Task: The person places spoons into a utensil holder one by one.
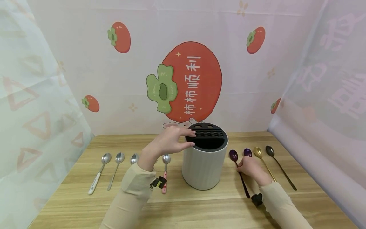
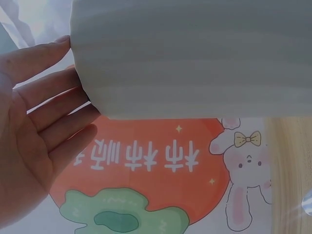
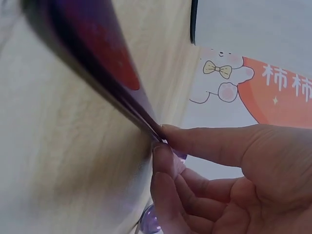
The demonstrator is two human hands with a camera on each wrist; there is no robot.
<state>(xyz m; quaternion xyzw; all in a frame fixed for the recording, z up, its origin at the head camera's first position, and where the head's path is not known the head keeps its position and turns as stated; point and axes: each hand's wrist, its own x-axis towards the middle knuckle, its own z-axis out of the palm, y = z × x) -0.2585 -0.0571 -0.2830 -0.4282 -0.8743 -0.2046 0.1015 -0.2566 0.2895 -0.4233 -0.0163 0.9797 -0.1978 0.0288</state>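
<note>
A white ribbed utensil holder with a black slotted lid stands upright mid-table. My left hand is at its left upper edge, fingers extended over the lid; in the left wrist view its fingertips meet the holder's white wall. To the right of the holder, my right hand pinches a purple spoon by its handle, thumb against index finger, as the right wrist view shows. Just behind that hand lies a second purple spoon, its handle mostly hidden.
A gold spoon and a dark spoon lie at the far right. Left of the holder are a white-handled spoon, a silver spoon, another silver utensil partly behind my forearm, and a pink-handled spoon.
</note>
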